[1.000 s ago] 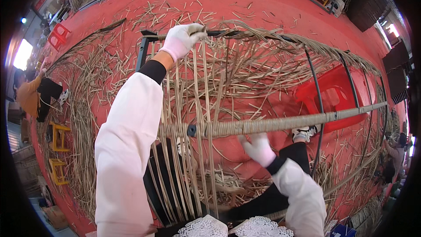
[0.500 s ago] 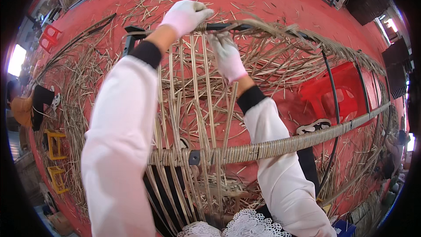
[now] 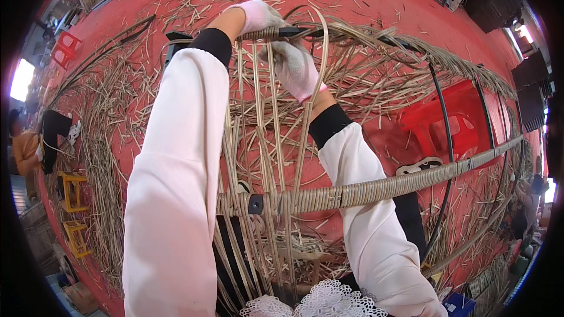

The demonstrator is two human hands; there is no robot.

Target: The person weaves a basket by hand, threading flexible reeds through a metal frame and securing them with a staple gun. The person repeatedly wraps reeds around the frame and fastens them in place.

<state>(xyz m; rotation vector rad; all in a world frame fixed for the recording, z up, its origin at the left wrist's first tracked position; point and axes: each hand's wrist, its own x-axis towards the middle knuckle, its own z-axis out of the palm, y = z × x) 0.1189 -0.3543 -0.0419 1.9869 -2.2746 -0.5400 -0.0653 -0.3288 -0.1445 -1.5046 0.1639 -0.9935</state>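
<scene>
A dark metal frame [image 3: 288, 31] is partly wrapped in rattan strands. My left hand [image 3: 261, 16], in a white and pink glove, reaches over the far bar with its fingers closed at the wrapped part. A loose rattan strand [image 3: 324, 35] loops up from beside these fingers and curves down past my right wrist. My right hand [image 3: 295, 70], in a similar glove, is just below the same bar with fingers curled together; what they hold is hidden. Several taut strands [image 3: 258, 82] run from the far bar to the near wrapped bar [image 3: 317, 198] and over it towards me.
A red plastic stool [image 3: 446, 120] lies under the frame at right. Yellow stools [image 3: 74, 192] and another person [image 3: 26, 147] are at left. Cut rattan scraps [image 3: 135, 94] cover much of the red floor. A bundle of strands [image 3: 464, 67] hangs along the frame's far right.
My left hand has come down onto the far bar and moved right. My right hand has shifted slightly left and down. The loose strand now stands up in a loop above the bar.
</scene>
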